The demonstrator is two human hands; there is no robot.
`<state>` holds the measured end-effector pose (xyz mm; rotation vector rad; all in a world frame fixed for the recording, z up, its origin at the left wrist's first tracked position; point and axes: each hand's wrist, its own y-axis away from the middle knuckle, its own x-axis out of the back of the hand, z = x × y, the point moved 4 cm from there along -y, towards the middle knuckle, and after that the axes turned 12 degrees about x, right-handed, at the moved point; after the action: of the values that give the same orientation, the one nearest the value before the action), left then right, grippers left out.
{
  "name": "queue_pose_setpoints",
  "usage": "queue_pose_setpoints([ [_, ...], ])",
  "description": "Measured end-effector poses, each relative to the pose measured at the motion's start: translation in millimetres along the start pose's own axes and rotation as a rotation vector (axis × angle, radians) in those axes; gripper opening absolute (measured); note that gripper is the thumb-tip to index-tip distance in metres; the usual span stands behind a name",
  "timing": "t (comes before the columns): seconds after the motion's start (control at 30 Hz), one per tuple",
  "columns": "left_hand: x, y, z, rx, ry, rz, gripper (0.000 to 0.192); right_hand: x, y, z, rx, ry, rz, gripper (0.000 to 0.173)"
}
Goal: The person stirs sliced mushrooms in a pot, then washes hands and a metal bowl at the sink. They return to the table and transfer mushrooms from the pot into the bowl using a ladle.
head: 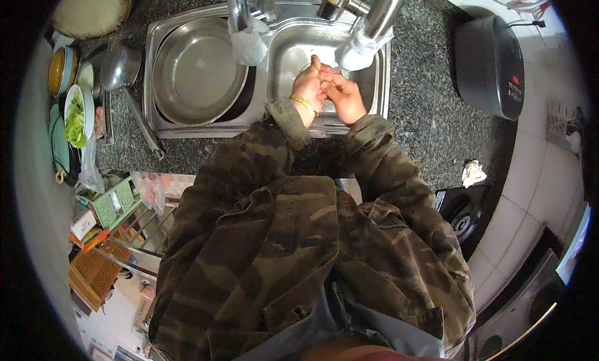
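My left hand (309,82) and my right hand (345,95) meet over the right basin (286,47) of a stainless steel double sink. The right fingers touch the palm side of the left hand, whose thumb points away from me. Whether anything small lies between the fingers cannot be made out. A gold-coloured bracelet (303,103) circles my left wrist. Just beyond the hands, a tap (386,10) ends in a pale cloth or filter wrap (356,51). A wide steel pan (199,71) fills most of the left basin.
A second wrapped tap (239,10) reaches over the divider. Left on the granite counter (421,80) are a steel ladle (119,68) and a bowl of lettuce (75,113). A dark rice cooker (489,66) stands right, with crumpled tissue (473,174) nearer me, beside a gas hob (463,218).
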<state>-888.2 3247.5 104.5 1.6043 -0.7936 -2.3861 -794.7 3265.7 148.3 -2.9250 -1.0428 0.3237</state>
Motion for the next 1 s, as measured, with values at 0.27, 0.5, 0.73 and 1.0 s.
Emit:
queue_pose_setpoints([
  [0.27, -29, 25, 3, 0.046, 0.127, 0.252, 0.032, 65, -88, 15, -0.238, -0.427, 0.375, 0.021],
  [0.5, -67, 81, 38, 0.148, -0.070, -0.140, 0.033, 54, -122, -36, -0.258, -0.674, 0.245, 0.014],
  [0.73, 6, 85, 71, -0.167, -2.613, -0.144, 0.032, 47, -105, -52, -0.216, -0.812, 0.317, 0.032],
  [1.0, -51, 86, 325, -0.543, -2.007, -0.052, 0.020, 46, -13, 23, -0.374, 0.322, 0.049, 0.035],
])
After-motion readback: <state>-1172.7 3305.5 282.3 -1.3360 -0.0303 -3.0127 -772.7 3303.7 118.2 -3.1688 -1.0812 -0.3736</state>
